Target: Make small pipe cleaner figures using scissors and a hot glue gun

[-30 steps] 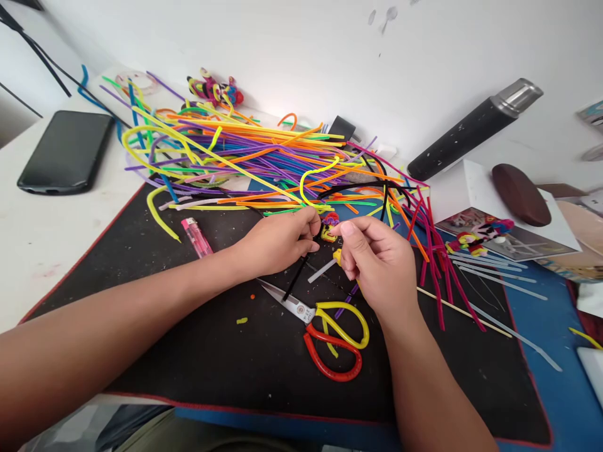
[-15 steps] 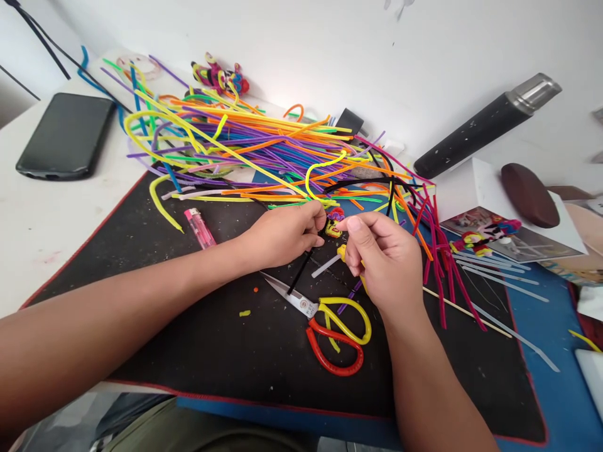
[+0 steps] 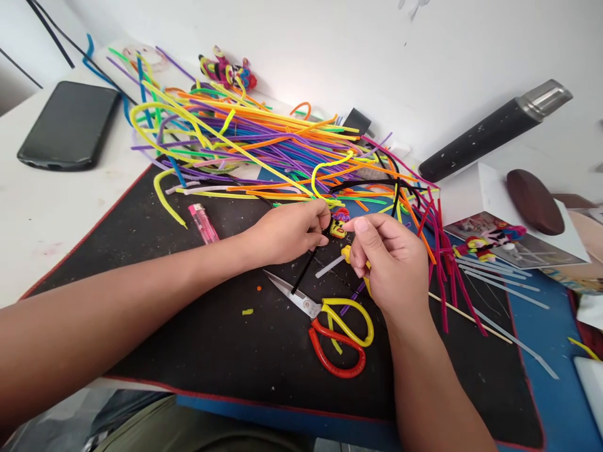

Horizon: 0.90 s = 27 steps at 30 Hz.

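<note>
My left hand (image 3: 299,232) has its thumb and fingers pinched on a black pipe cleaner (image 3: 304,271) that hangs down over the scissors. Between my hands is a small yellow doll head (image 3: 338,227) with purple and red curls; my right fingertip is at its edge. My right hand (image 3: 391,260) is curled closed around a yellow pipe-cleaner piece (image 3: 347,253), from which a translucent white stick (image 3: 330,267) pokes out. How the head joins that piece is hidden. Below lie scissors (image 3: 311,307) with one yellow and one red handle.
Loose colored pipe cleaners (image 3: 254,138) pile up behind my hands. A pink lighter (image 3: 203,224) lies on the black mat (image 3: 188,333). A phone (image 3: 68,125) is at left. Right are a black flask (image 3: 490,132), a finished doll (image 3: 490,242) and glue sticks (image 3: 504,276).
The whole view has shifted slightly. My hands keep nearly the same pose around the doll head and the black pipe cleaner.
</note>
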Available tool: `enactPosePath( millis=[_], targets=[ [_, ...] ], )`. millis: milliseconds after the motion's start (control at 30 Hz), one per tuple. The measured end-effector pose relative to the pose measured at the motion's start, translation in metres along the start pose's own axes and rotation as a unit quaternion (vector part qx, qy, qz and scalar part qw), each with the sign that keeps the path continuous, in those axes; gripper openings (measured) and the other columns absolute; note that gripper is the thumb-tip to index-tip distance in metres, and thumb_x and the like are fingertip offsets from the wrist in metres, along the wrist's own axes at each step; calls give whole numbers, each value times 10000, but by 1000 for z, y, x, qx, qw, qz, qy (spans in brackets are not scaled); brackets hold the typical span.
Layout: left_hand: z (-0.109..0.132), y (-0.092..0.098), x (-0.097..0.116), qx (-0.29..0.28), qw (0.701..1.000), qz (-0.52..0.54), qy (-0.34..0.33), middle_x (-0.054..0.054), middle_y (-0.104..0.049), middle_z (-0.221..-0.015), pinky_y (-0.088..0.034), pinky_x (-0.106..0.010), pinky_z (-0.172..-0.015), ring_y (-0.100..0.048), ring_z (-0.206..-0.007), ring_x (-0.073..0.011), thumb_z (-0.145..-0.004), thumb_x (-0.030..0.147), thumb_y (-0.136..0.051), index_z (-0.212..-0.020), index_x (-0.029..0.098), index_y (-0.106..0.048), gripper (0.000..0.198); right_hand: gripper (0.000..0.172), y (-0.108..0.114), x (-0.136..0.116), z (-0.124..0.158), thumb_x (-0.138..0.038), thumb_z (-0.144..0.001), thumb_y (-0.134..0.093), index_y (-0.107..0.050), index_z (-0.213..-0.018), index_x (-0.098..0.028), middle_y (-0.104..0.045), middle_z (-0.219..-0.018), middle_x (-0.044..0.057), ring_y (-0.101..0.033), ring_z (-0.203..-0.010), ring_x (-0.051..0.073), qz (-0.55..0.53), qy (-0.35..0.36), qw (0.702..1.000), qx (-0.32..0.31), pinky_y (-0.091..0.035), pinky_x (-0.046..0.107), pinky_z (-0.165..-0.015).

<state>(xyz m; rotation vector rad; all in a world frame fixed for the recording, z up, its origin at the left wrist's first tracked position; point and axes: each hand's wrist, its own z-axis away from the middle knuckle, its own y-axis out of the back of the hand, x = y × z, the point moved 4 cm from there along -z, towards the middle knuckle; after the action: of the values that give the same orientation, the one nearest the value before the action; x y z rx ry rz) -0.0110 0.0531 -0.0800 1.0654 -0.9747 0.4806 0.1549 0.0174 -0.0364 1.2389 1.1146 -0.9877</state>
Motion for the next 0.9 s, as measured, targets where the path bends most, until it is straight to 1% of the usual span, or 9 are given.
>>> enactPosePath(
  millis=[467,633,733,900],
  targets=[
    [2,0,1,12,999,-34,-3,70,-723,-768,-345,-293,-632,-638,-717,-177,-888,228,-721,-949,248,-520,211,284,-1,0,0,-482,-993,-725,-759,-933,-207,-508,-524,-64,-470,-421,104,-4,2,1000,-1,-377,239,-419],
    [2,1,3,8,1000,-28,-2,69,-725,-767,-349,-287,-635,-622,-707,-174,-880,222,-715,-921,248,-518,203,278,1,2,0,-474,-997,-726,-752,-931,-204,-522,-531,-62,-467,-424,100,-16,1,1000,-2,-371,241,-429],
    [3,1,3,8,1000,-27,-3,68,-716,-756,-351,-285,-636,-615,-696,-175,-877,232,-705,-925,250,-517,194,295,3,2,-1,-494,-988,-730,-748,-937,-204,-522,-526,-65,-470,-424,102,-13,1,1000,2,-383,241,-434],
    [3,0,0,4,1000,-18,-12,76,-702,-741,-364,-279,-647,-599,-677,-167,-891,256,-676,-935,256,-506,176,369,6,0,-4,-558,-955,-740,-734,-887,-195,-519,-511,-67,-469,-416,97,1,-4,1000,8,-383,227,-417]
  ],
)
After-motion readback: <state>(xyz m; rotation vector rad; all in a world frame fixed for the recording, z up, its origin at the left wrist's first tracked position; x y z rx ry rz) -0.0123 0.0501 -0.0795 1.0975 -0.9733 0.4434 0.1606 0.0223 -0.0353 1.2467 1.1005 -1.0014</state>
